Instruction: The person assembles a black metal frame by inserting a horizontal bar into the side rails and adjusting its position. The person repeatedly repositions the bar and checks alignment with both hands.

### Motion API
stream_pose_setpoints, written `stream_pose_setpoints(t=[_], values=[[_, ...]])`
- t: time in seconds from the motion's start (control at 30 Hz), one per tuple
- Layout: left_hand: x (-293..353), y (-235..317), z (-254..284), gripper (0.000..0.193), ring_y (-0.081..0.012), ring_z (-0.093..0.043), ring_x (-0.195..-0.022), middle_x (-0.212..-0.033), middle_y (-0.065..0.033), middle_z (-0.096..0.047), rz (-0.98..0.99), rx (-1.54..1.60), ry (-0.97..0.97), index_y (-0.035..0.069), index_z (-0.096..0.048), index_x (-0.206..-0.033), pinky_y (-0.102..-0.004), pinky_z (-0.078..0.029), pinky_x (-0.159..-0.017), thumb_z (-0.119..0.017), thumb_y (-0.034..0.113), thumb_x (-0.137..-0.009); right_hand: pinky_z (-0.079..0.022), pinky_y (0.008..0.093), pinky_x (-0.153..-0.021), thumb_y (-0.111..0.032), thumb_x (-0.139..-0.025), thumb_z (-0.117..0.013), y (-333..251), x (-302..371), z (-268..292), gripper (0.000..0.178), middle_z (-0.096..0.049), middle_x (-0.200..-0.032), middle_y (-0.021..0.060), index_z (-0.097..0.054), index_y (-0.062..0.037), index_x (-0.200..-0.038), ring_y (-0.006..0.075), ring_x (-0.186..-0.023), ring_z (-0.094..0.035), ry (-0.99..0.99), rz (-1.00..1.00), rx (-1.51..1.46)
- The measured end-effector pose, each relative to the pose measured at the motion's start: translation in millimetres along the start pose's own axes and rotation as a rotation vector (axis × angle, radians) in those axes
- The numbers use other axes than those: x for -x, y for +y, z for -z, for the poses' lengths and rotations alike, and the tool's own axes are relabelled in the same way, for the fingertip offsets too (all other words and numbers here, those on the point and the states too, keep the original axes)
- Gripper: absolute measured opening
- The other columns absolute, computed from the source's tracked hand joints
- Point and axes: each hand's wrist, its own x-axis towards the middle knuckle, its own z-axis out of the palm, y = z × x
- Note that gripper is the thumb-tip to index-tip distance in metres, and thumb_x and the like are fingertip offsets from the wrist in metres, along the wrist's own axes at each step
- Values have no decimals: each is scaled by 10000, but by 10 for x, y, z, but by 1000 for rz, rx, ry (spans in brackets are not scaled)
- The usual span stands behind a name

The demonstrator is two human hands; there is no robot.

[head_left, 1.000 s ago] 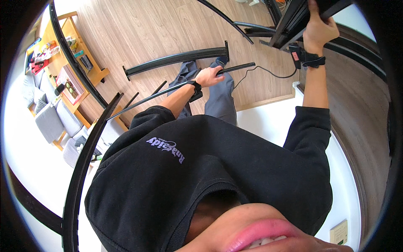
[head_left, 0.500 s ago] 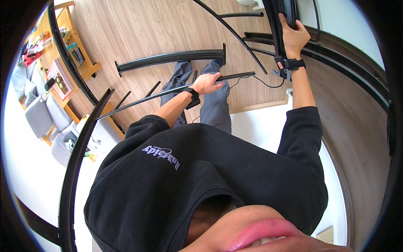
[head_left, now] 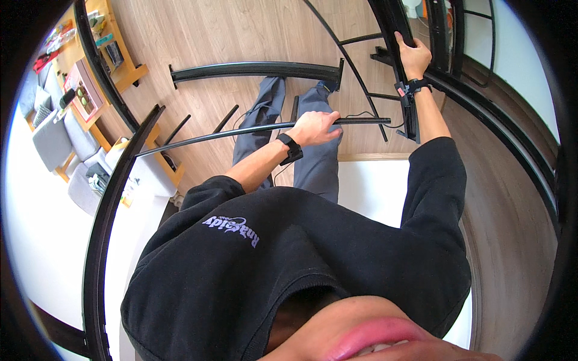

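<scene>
A thin black metal bar (head_left: 223,130) runs across in front of me, with my left hand (head_left: 316,128) closed round it near its right end. The bar's left end meets a long black metal frame (head_left: 117,198) at my left. My right hand (head_left: 414,60) grips a broad black metal rail (head_left: 385,21), thumb on one side, its other fingers partly hidden. The bar's free right end lies close to the rail's lower end (head_left: 412,129); whether they touch I cannot tell. A thinner black rod with side rungs (head_left: 352,69) stands beside the rail.
A black crosspiece with end plates (head_left: 253,70) lies across near my feet. Short black rungs (head_left: 226,118) stick out beyond the bar. A cluttered wooden table (head_left: 114,54) and grey sofa (head_left: 57,144) are at left. More black framing (head_left: 512,111) curves along the right. A white surface (head_left: 373,186) is beside me.
My left hand and the bar have shifted right. The bar looks more level. The rail in my right hand has moved, its lower end now close to the bar's right end.
</scene>
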Motion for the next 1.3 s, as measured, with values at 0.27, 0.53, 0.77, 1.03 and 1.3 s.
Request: stream_pose_setpoints(t=[0.27,0.53,0.77,1.03,1.3], values=[[25,13,30,359,-439,-706,-862,-896,-211,-720,-6,10,-10,60,-577,-1143,-532,-559,-745,-660,362,-967,-579,441,-728,-614,-798,-833,538,-55,-776,625,-772,-847,197,-798,-5,-931,375,-802,-759,-172,-91,46],[6,13,70,355,-420,-712,-881,-927,-190,-718,19,-1,-36,68,-579,-1134,-516,-566,-739,-667,369,-970,-584,510,-811,-497,-864,-794,964,-31,-1273,485,-779,-971,192,-768,-53,-1058,415,-938,-742,-302,-120,249],[-45,14,81,358,-403,-708,-864,-904,-180,-691,15,-3,-47,62,-560,-1127,-506,-564,-720,-672,362,-966,-580,506,-865,-350,-885,-803,1352,-42,-1585,327,-776,-1024,183,-748,-87,-1072,418,-999,-726,-336,-198,233],[-106,6,57,350,-377,-718,-840,-901,-153,-676,-10,-14,-25,46,-570,-1095,-477,-587,-712,-689,344,-954,-571,508,-945,-352,-893,-807,1813,-101,-2097,418,-764,-1125,208,-739,-81,-1204,421,-1091,-717,-376,-240,220],[-147,-21,35,352,-362,-698,-842,-911,-142,-647,16,-9,-76,60,-580,-1147,-464,-579,-699,-692,333,-956,-555,502,-994,-306,-885,-794,2125,-94,-2552,452,-737,-1179,267,-709,2,-1205,446,-1133,-698,-496,-316,278]])
